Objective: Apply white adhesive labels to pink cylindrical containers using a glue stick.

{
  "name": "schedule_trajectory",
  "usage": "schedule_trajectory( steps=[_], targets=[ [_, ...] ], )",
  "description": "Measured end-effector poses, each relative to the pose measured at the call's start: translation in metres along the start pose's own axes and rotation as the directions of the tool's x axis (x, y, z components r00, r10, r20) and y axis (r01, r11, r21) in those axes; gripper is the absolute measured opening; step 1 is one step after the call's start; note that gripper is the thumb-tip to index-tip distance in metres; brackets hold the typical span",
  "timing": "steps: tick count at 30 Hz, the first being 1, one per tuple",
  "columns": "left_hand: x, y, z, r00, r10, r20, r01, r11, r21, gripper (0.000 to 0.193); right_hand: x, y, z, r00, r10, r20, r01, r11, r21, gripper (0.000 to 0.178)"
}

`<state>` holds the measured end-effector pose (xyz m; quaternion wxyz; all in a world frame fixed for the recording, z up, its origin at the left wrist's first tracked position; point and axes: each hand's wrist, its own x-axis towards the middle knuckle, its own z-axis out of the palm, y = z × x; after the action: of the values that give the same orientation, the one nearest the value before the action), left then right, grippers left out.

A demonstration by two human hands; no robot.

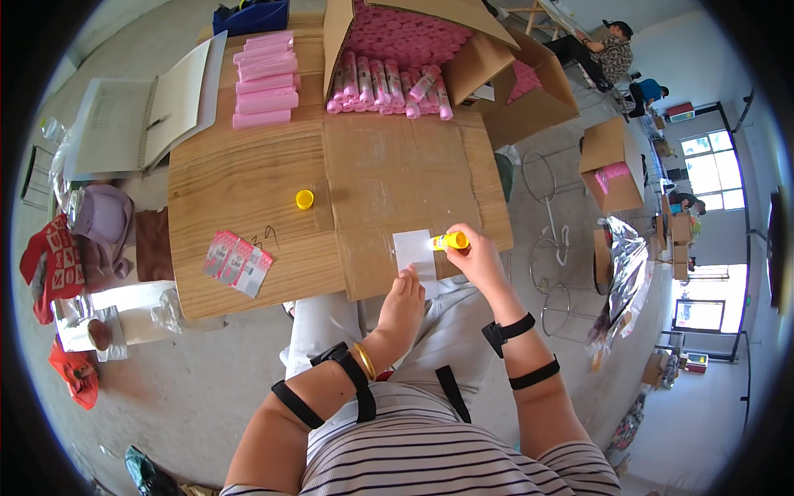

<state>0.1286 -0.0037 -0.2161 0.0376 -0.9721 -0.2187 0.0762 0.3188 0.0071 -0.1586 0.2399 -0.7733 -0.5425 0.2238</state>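
- Right hand (475,255): closed round a yellow glue stick (452,241), thumb and fingers wrapped on the barrel, its end at the right edge of a white slip (413,248).
- Left hand (403,302): fingers bunched together, tips on the lower part of the slip; whether the thumb pinches the paper cannot be told.
- Slip: pale face up, near edge of the cardboard sheet (397,182), under the left fingertips.
- Progress, as I judge it: gluing is under way on this one slip; how much of it is coated does not show. The yellow cap (304,199) is off, standing apart on the wood.
- Done, seemingly: the rolls in front within the open carton (473,18) wear printed wraps (380,81).
- Left, seemingly: plain pink rolls (265,80) stacked beside the carton, and a fanned batch of printed labels (237,263) (too small to count surely).
- Surface: wooden table (240,178), the cardboard covering its right part; a handwritten mark by the labels; a spiral notebook (180,99) with a pen (157,122) at the far left corner.
- Room: concrete floor, more cartons (610,153) with pink contents to the right, wire rings (539,175), crumpled silver sheeting (628,264).
- Farther off: a seated person in a patterned top (614,56), others beyond, bright windows (713,169).
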Motion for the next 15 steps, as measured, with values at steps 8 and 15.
schedule_trajectory(
  steps=[8, 15],
  targets=[
    [-0.001, -0.001, -0.004, 1.0, -0.001, 0.007, 0.001, 1.0, -0.016, 0.049, 0.05, 0.024, 0.014, 0.986, 0.085, -0.147, -0.013, 0.902, 0.431, 0.027],
    [-0.001, -0.001, -0.003, 1.0, 0.0, 0.013, 0.0, 1.0, 0.013, 0.05, 0.044, 0.034, 0.008, 0.903, 0.315, 0.294, -0.3, -0.028, 0.953, 0.038]
  ],
)
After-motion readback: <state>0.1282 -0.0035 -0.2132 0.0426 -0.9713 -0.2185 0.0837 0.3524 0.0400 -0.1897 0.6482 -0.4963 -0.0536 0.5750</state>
